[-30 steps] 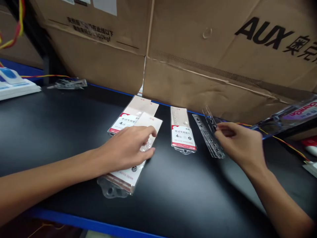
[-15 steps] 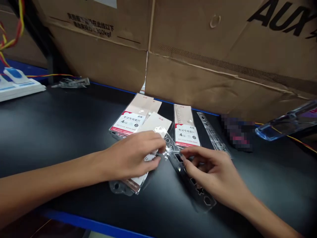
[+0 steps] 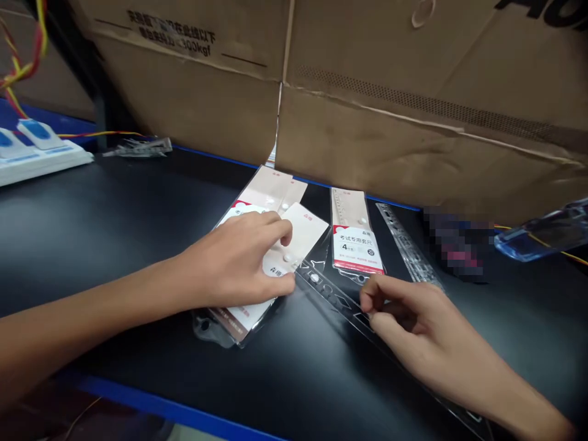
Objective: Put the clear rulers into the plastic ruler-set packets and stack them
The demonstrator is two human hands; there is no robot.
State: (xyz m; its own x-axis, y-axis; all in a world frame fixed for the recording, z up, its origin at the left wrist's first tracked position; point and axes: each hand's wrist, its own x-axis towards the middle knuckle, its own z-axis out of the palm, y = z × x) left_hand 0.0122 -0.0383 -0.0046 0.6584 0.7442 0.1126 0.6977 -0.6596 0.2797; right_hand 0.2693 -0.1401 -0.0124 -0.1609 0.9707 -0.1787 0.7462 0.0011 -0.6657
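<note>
My right hand (image 3: 413, 327) pinches the edge of a clear plastic stencil ruler (image 3: 342, 300) between thumb and fingertips. The ruler slants down to the right, with cut-out shapes along it, and its middle is hidden behind that hand. My left hand (image 3: 245, 260) is over a clear ruler-set packet (image 3: 305, 229) with a pale insert, thumb and index finger apart. Whether its other fingers press on the packet is hidden. More packets (image 3: 271, 184) with red and white labels overlap behind it. Between the hands, farther back, lies a single packet (image 3: 356, 245).
Another clear ruler (image 3: 407, 245) lies at the right, beside a blurred-out dark object (image 3: 457, 245) and a clear blue-tinted plastic item (image 3: 542, 233). Cardboard boxes (image 3: 367, 135) wall off the back. A white power strip (image 3: 46, 156) and clear plastic pieces (image 3: 140, 147) are at the left.
My right hand has drawn the stencil ruler right and toward me, away from the packet. My left hand has shifted slightly left, its thumb and index finger off the ruler's end. The view has tilted a little.
</note>
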